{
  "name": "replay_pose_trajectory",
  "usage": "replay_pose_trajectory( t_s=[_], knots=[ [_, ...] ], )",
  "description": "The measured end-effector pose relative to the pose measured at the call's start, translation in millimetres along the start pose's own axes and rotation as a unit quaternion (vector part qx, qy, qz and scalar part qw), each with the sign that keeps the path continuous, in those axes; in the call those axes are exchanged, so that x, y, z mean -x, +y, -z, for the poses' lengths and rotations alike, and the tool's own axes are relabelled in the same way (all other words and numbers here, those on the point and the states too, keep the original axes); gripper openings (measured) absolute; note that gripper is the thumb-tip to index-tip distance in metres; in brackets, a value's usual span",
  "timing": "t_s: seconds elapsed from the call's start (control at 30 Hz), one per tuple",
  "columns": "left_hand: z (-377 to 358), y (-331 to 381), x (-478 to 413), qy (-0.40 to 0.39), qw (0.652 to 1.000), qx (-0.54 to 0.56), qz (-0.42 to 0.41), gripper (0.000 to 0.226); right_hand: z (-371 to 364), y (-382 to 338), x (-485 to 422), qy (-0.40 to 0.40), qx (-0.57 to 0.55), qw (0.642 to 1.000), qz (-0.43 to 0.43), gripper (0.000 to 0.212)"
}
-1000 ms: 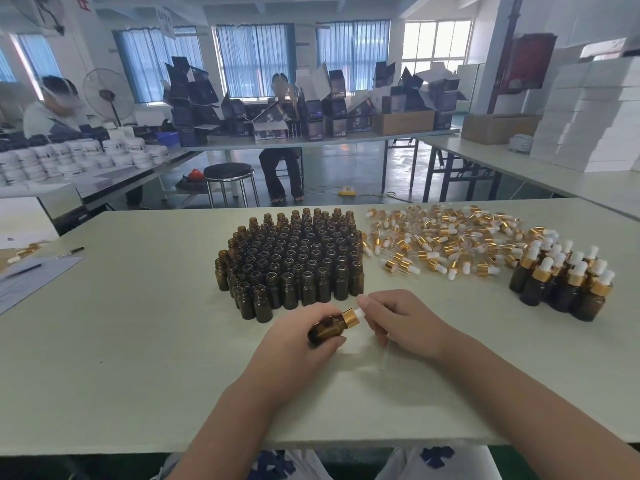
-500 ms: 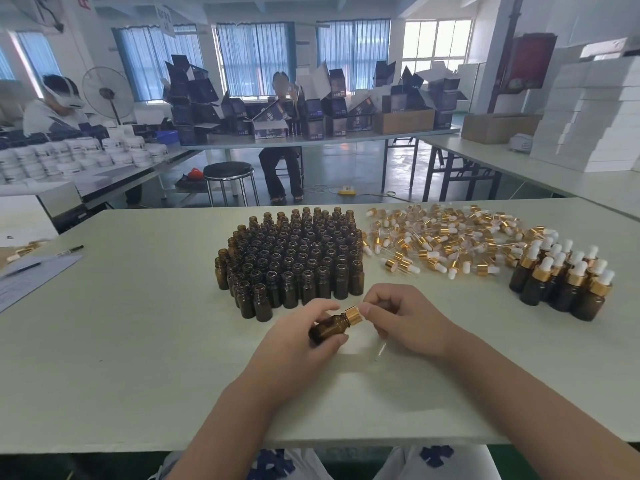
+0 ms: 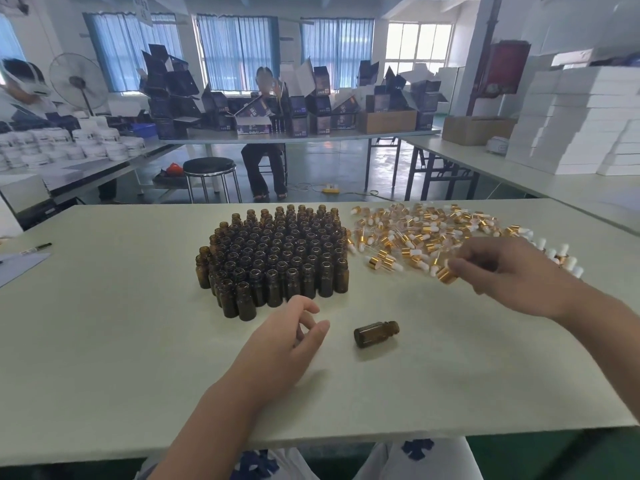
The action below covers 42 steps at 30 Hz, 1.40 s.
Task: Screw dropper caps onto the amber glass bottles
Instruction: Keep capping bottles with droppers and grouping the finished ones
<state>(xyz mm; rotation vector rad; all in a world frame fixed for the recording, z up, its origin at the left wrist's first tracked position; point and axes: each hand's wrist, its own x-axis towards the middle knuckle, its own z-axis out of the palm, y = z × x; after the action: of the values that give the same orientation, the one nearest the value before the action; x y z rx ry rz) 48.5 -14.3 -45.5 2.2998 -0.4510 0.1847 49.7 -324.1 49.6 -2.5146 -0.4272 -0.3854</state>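
Dozens of amber bottles (image 3: 277,258) are massed toward the far edge of the desk (image 3: 104,341). 1 uncapped bottle (image 3: 376,333) is laid sideways nearer the front edge, neck pointed right, beside the empty, loosely curled left hand (image 3: 291,337); a gold cap (image 3: 446,274) is pinched by the farther right hand (image 3: 509,275).

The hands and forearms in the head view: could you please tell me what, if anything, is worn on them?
Nothing is worn. The left hand and right hand are bare: no gloves, rings or watch show. The forearms are bare too, with no sleeve in frame. Below, a white garment with dark blue markings covers the lap.
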Motion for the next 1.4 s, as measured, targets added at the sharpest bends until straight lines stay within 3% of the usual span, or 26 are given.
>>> replay_pose_trajectory(
  t_s=[0.13,0.3,0.4,0.57,0.67,0.9,1.07,1.4],
  knots=[
    [-2.9,3.9,-0.1,-0.009,0.998,-0.056,-0.021,0.038,-2.9,13.2,10.7,0.024,-0.037,0.997,-0.063,0.028],
    [-14.5,29.1,-11.5,-0.04,0.989,-0.133,-0.047,0.069,-45.1,22.2,27.3,-0.03,-0.104,0.982,-0.153,0.025],
    [-33.2,55.1,-20.7,-0.057,0.981,-0.18,-0.042,0.08,-57.6,21.9,30.3,-0.01,-0.137,0.974,-0.178,0.023],
    [-61.7,81.6,-23.2,-0.124,0.948,-0.272,-0.111,0.051,-66.5,17.9,33.3,0.054,-0.167,0.967,-0.184,0.024],
    [-60.6,73.5,-21.1,-0.112,0.953,-0.245,-0.138,0.035,-65.7,13.7,36.6,0.07,-0.195,0.962,-0.176,0.025],
    [-17.5,30.6,-5.6,0.005,0.991,-0.117,-0.072,0.023,-69.4,-14.1,33.9,0.073,-0.33,0.935,-0.107,0.024],
    [-7.8,23.5,6.4,0.024,0.993,-0.099,-0.055,0.029,-85.9,-35.5,21.8,0.061,-0.294,0.953,-0.044,0.019],
    [-7.8,22.7,11.3,0.052,0.997,-0.042,-0.036,0.035,-85.2,-39.1,6.8,0.068,-0.272,0.96,0.0,0.018]
  ],
)
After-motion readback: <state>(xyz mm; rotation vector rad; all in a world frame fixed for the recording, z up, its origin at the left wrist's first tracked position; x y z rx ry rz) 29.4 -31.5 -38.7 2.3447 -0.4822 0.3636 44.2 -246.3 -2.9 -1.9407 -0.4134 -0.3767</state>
